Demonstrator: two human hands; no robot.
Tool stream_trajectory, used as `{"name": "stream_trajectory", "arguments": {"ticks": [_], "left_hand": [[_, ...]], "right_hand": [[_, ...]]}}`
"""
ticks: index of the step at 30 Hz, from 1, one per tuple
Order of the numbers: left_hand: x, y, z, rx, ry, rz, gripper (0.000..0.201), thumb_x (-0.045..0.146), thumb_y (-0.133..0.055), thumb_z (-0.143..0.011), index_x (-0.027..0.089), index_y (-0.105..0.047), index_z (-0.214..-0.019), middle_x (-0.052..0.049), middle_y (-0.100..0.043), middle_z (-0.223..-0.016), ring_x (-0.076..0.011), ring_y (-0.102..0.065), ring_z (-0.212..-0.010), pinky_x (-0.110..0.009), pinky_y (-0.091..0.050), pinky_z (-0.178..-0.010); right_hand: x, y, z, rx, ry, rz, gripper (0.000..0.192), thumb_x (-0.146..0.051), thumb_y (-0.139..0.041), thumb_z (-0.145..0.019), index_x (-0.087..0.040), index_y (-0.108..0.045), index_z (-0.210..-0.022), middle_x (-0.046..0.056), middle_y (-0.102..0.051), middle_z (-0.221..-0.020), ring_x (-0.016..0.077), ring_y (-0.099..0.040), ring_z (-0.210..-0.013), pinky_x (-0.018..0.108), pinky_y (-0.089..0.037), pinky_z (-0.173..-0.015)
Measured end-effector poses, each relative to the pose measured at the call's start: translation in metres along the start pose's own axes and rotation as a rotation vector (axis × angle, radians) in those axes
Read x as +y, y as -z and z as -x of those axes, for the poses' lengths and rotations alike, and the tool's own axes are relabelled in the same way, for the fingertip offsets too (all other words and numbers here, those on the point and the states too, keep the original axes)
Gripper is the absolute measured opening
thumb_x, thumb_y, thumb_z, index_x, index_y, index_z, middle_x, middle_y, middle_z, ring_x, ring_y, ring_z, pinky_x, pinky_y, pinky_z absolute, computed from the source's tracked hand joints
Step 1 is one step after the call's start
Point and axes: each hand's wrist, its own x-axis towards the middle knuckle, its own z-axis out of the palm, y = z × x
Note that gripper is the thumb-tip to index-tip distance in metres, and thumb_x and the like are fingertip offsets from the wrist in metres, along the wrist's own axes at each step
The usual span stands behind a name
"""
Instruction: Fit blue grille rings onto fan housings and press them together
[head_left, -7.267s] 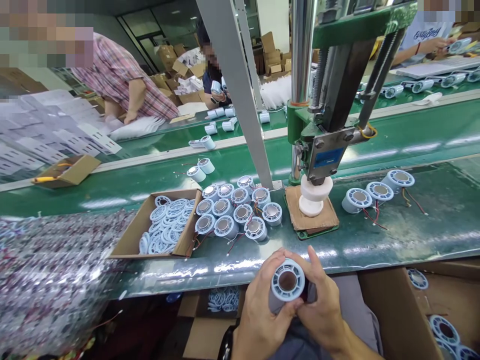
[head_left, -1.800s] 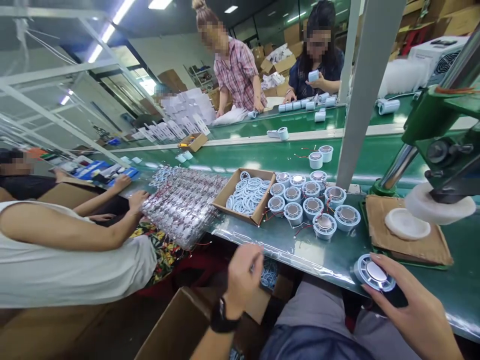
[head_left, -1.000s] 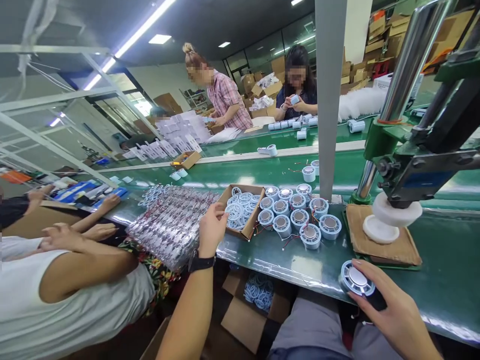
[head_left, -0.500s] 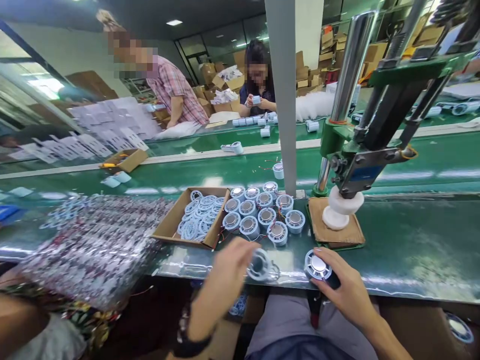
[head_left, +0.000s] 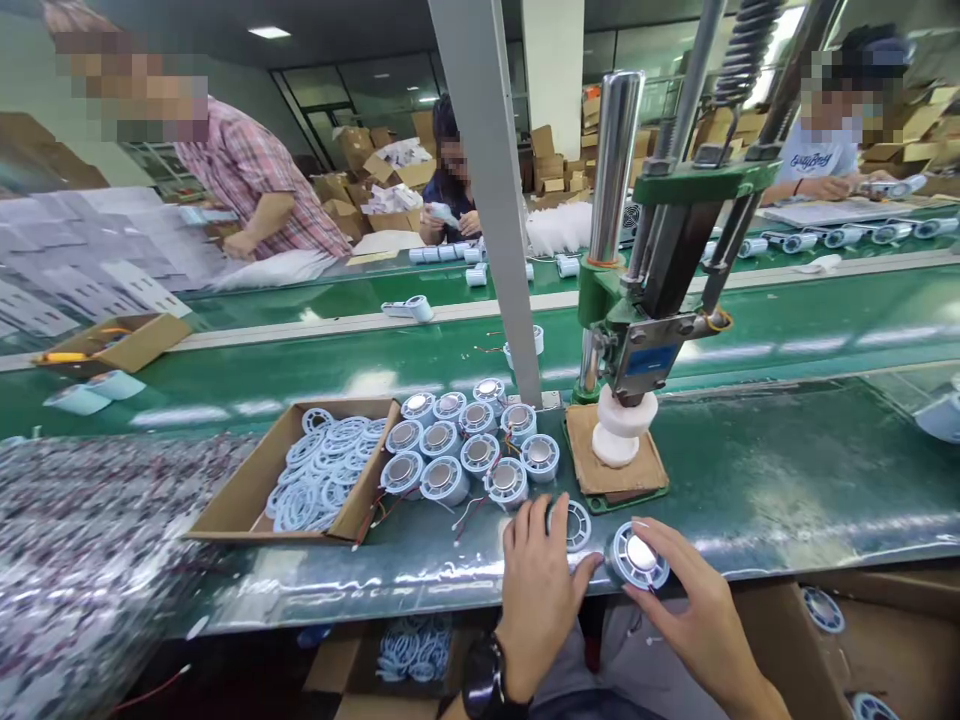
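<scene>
My right hand [head_left: 694, 605] grips a round light-blue housing with a silver disc face [head_left: 640, 556] between thumb and fingers, at the bench's front edge. Just left of it, my left hand [head_left: 538, 565] lies palm down, fingers stretched and thumb apart. Its index finger touches the left side of a flat light-blue spoked ring [head_left: 576, 526] on the bench. Behind my left hand several similar housings [head_left: 480, 453] stand grouped, silver discs up, with thin wires. A hand press [head_left: 651, 345] stands behind my right hand, its white round head [head_left: 627, 412] above a white round piece on a cardboard-covered base.
A cardboard box [head_left: 225, 515] of light-blue rings sits left of the housings, beside bubble-wrapped parts [head_left: 82, 540]. A grey post [head_left: 491, 190] rises behind. Below the edge are a box of rings [head_left: 414, 648] and another box [head_left: 806, 660]. Co-workers sit or stand across the green bench.
My left hand has moved right, toward the housing, and a ring now lies flat beside its index finger. My right hand keeps its grip on the housing. The view has turned right.
</scene>
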Motion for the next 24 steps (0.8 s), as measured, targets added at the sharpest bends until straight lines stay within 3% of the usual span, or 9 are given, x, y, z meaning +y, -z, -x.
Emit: {"name": "stream_trajectory", "arguments": {"ticks": [3,6,9,12,18,24], "left_hand": [[0.0,0.002,0.002,0.0,-0.014,0.15,0.054,0.021,-0.073,-0.085,0.017,-0.058,-0.137,-0.019,-0.068,-0.133,-0.0394,-0.062,-0.123,-0.062,-0.05,-0.103],[-0.006,0.021,0.009,0.015,-0.078,0.341,0.065,0.018,-0.069,-0.087,0.023,-0.045,-0.148,-0.015,-0.066,-0.138,-0.0328,-0.063,-0.126,-0.052,-0.053,-0.106],[-0.009,0.043,0.015,0.008,-0.198,0.376,0.075,0.016,-0.065,-0.089,0.027,-0.033,-0.156,-0.012,-0.063,-0.144,-0.0296,-0.058,-0.134,-0.048,-0.051,-0.111],[-0.006,0.053,0.014,-0.074,-0.267,0.327,0.079,0.011,-0.064,-0.086,0.026,-0.033,-0.157,-0.011,-0.06,-0.148,-0.0295,-0.055,-0.138,-0.046,-0.052,-0.11],[-0.008,0.051,0.009,-0.134,-0.179,0.342,0.071,0.01,-0.061,-0.086,0.02,-0.041,-0.154,-0.014,-0.058,-0.15,-0.0295,-0.052,-0.14,-0.048,-0.05,-0.112],[-0.007,0.048,0.012,-0.163,-0.021,0.498,0.077,0.01,-0.065,-0.081,0.026,-0.042,-0.152,-0.011,-0.066,-0.14,-0.0295,-0.057,-0.136,-0.05,-0.047,-0.115]], "right_hand": [[0.0,-0.001,0.001,0.0,-0.02,-0.018,0.036,-0.021,-0.066,-0.09,-0.023,-0.067,-0.126,0.01,-0.075,-0.123,0.0264,-0.075,-0.111,0.036,-0.065,-0.091],[-0.006,-0.013,0.0,-0.029,-0.04,-0.052,0.04,-0.016,-0.066,-0.087,-0.022,-0.067,-0.126,0.011,-0.075,-0.124,0.0273,-0.074,-0.113,0.037,-0.064,-0.093],[-0.018,-0.035,-0.003,-0.076,-0.075,-0.125,0.064,-0.009,-0.063,-0.078,-0.02,-0.057,-0.141,0.012,-0.074,-0.127,0.0278,-0.074,-0.113,0.039,-0.064,-0.095],[-0.029,-0.055,-0.007,-0.082,-0.086,-0.207,0.089,-0.004,-0.058,-0.069,-0.021,-0.038,-0.155,0.011,-0.073,-0.129,0.0269,-0.075,-0.11,0.039,-0.065,-0.091],[-0.035,-0.062,-0.01,-0.08,-0.055,-0.191,0.095,-0.004,-0.058,-0.07,-0.021,-0.026,-0.158,0.013,-0.073,-0.128,0.028,-0.076,-0.108,0.039,-0.065,-0.087],[-0.036,-0.061,-0.009,-0.078,-0.049,-0.167,0.095,-0.005,-0.056,-0.073,-0.02,-0.022,-0.16,0.013,-0.074,-0.127,0.0279,-0.077,-0.106,0.037,-0.066,-0.085]]}}
